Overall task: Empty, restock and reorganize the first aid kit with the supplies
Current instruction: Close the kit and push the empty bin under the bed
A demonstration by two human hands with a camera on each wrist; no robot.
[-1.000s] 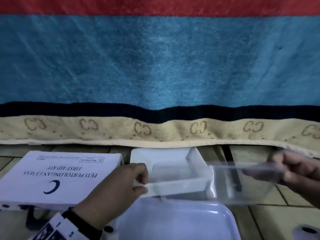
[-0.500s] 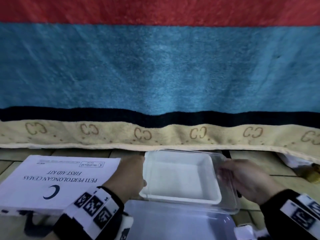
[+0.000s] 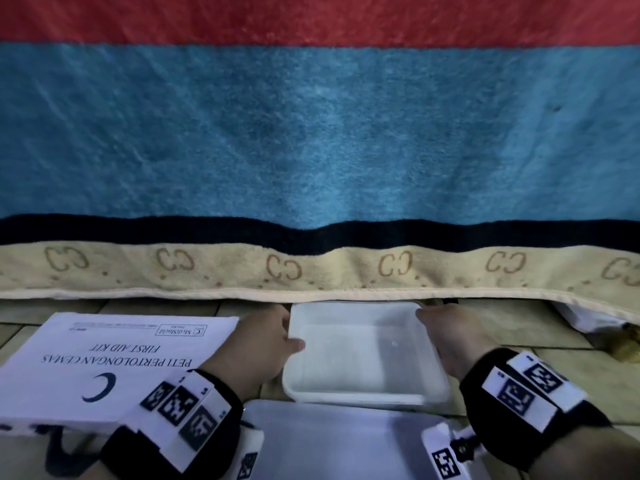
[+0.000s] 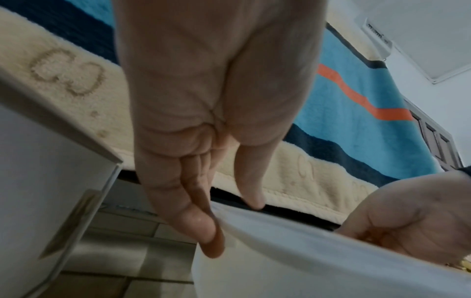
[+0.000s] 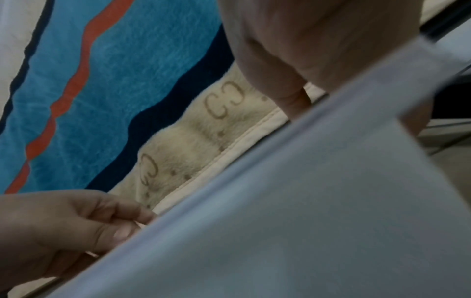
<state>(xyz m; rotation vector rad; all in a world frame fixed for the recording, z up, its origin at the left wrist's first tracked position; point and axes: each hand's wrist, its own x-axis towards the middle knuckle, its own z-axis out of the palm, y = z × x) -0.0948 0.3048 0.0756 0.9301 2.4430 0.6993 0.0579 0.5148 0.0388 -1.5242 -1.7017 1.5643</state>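
Note:
A shallow white plastic tray (image 3: pixel 356 396) sits on the tiled floor just in front of the blanket's hem. A clear plastic shell (image 3: pixel 442 386) shows around its right and front edge. My left hand (image 3: pixel 263 344) grips the tray's left rim, thumb over the edge and fingers outside, as the left wrist view shows for the hand (image 4: pixel 231 221) and tray (image 4: pixel 305 262). My right hand (image 3: pixel 446 337) holds the right rim the same way. The white first aid kit box (image 3: pixel 104 362) lies shut to the left.
A striped blanket (image 3: pixel 311 150) hangs across the whole back, its hem touching the floor. A larger pale tray (image 3: pixel 339 445) lies nearest me, below the white one. A yellowish object (image 3: pixel 623 344) sits at the far right by the hem.
The right hand brought the clear shell in from the right onto the white tray. Both hands then moved the pair forward to the blanket's hem and down onto the floor.

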